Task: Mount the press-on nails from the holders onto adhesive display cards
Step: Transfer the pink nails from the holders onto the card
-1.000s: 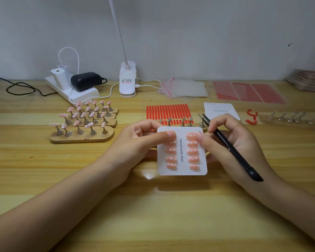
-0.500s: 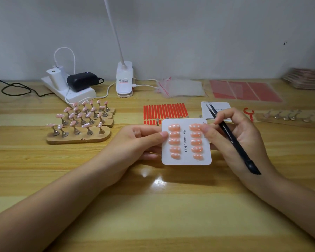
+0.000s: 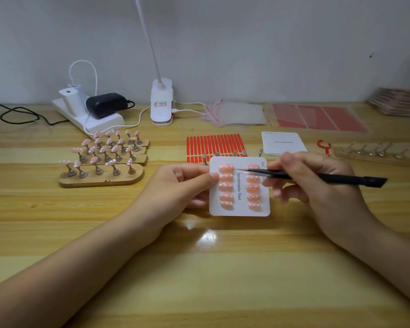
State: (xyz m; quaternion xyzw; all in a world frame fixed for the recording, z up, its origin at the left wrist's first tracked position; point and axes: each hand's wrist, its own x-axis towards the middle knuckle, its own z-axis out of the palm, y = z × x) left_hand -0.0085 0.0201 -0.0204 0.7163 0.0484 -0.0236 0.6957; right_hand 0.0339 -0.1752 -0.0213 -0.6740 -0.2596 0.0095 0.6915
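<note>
A white display card [image 3: 239, 208] printed "Handmade Nail" carries two columns of peach press-on nails [image 3: 226, 184]. My left hand [image 3: 180, 188] pinches the card's left edge, thumb on top. My right hand [image 3: 317, 183] grips black tweezers [image 3: 294, 175] lying sideways, their tip near the top left nail. To the left, wooden holders [image 3: 100, 179] carry several pink nails on metal stands. A blank card [image 3: 283, 143] lies behind my right hand. A holder of bare stands [image 3: 374, 153] sits at the right.
A sheet of red adhesive strips [image 3: 214, 144] lies behind the card. Along the wall stand a power strip with chargers [image 3: 88, 112], a clip lamp [image 3: 161, 102], clear bags [image 3: 234, 113], red sheets [image 3: 317, 117] and a stack of packs [image 3: 398, 101].
My right hand turned the tweezers from pointing away to lying sideways, tip over the card's top row. The card sits slightly lower and nearer than before.
</note>
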